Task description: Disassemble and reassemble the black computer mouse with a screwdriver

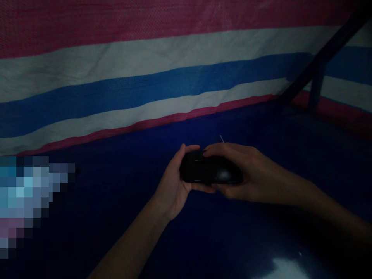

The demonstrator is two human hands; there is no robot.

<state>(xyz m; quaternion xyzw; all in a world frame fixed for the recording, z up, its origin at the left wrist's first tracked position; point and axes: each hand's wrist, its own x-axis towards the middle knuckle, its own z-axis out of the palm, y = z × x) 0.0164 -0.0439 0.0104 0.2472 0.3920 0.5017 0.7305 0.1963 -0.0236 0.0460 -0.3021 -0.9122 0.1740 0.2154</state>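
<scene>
Behind our hands hangs a striped tarp (145,77) in pink, white and blue, and below it a dark blue tabletop (116,217) spreads toward us in dim light. We hold a small black case (210,170) above the middle of that surface, between both hands. Our left hand (174,186) is curled around its left end, thumb on top. Our right hand (247,174) wraps over the right end, fingers across the top. We judge the work barely begun: the case looks closed, though the dimness hides any seam. A blurred patch sits at near left.
</scene>
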